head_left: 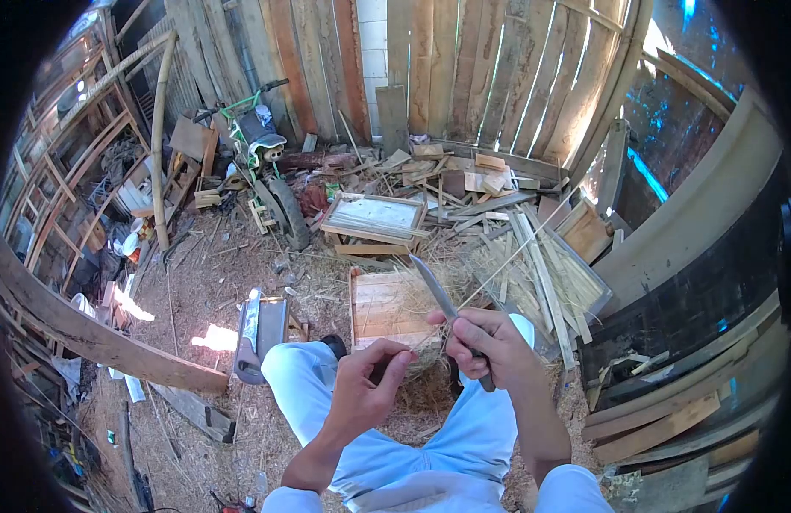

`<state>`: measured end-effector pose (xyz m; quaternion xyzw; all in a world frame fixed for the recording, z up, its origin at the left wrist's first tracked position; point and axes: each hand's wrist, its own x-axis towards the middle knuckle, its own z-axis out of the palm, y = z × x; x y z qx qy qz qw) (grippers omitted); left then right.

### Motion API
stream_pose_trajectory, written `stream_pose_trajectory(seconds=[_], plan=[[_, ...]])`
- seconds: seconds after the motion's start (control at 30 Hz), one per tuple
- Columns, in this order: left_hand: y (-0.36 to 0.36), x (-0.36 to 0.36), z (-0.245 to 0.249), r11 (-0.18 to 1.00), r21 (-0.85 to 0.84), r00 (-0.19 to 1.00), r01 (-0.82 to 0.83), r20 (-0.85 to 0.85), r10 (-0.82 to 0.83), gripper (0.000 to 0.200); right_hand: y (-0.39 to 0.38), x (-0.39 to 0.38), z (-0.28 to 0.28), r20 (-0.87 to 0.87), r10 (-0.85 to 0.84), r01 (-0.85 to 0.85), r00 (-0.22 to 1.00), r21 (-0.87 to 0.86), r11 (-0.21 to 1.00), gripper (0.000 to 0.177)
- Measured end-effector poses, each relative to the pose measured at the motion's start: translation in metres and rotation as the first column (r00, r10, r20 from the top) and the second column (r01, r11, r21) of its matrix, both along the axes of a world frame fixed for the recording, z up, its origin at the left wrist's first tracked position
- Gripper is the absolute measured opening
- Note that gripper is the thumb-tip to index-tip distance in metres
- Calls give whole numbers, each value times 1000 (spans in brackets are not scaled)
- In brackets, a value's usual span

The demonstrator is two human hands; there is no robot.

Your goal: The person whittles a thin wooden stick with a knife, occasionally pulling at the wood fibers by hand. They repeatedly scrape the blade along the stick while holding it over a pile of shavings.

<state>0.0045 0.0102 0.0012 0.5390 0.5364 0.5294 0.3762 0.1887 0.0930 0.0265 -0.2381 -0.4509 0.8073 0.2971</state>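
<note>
Two hands work over the lap. Right hand (485, 346): fingers clamped on the handle of a knife (435, 286), blade angled up-left. Left hand (370, 389): fingers pinched together on a thin sliver (515, 251), prob. bamboo, running up-right above the littered floor (207, 282). Sliver looks v. light, springy, easy to snap, w/ splintery edges, so best held close to the blade. Knife is stiff and sharp: handle only. No brand or writing legible.

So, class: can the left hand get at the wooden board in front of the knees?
Probably yes: the left hand pinches only a thin strip, and nothing stands between it and the wooden board.
</note>
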Motion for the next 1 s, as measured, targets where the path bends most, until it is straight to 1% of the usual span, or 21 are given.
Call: stream_pose_trajectory(seconds=[0.03,0.1,0.13,0.2,0.23,0.27,0.33,0.4,0.47,0.53,0.67,0.73,0.77,0.8,0.83,0.87,0.9,0.93,1.0], plan=[[1,-1,1,1000,3,1000,-1,6,1,10,-1,0,-1,6,1,-1,1000,3,1000,38],[3,0,4,998,-23,997,60,47,-59,10,-5,-2,-7,-39,143,-143,989,7,990,36],[4,2,4,998,-18,997,59,57,-58,10,-7,-5,-9,-29,144,-144,989,10,990,36],[5,6,4,997,62,997,44,60,-48,11,-9,-11,-11,-20,203,-203,979,2,979,37],[4,6,6,997,64,997,40,66,-44,11,-8,-11,-9,2,189,-189,982,46,981,35],[2,6,8,998,35,997,46,60,-48,11,-8,-11,-8,7,194,-194,981,46,980,35],[0,4,8,999,6,997,47,58,-47,11,-9,-11,-6,92,96,-105,991,92,990,34],[-2,2,7,997,-25,997,74,29,-73,12,-11,-11,-6,106,76,-86,991,88,992,33],[-3,2,7,997,-33,996,73,49,-71,12,-13,-11,-6,121,57,-68,991,85,994,31],[-3,3,8,996,-35,995,76,71,-73,12,-12,-11,-4,153,12,-35,988,151,988,30],[-4,1,11,994,-78,994,72,83,-66,13,-8,-9,-1,131,-32,8,991,177,984,28],[-6,-3,7,994,-95,995,53,88,-45,14,7,5,4,140,-308,278,941,201,939,27],[-6,-6,1,997,-52,995,54,86,-50,15,16,13,5,113,-334,307,936,205,929,30],[-7,-9,-3,999,-12,995,53,82,-52,16,16,13,5,112,-331,304,937,202,931,30],[-7,-11,-3,999,-14,996,48,80,-47,16,15,13,3,105,-297,272,949,201,941,30],[-5,-12,-1,996,-55,996,72,58,-69,15,14,13,3,101,-263,239,959,203,949,31],[-2,-11,-1,991,-94,995,98,39,-95,15,9,10,2,90,-148,134,985,151,979,30],[1,-9,0,990,-94,994,102,41,-98,15,3,4,0,92,-151,136,984,152,979,30],[6,-4,2,985,-91,986,147,95,-138,15,-8,-9,-4,120,19,-35,993,133,990,34]])
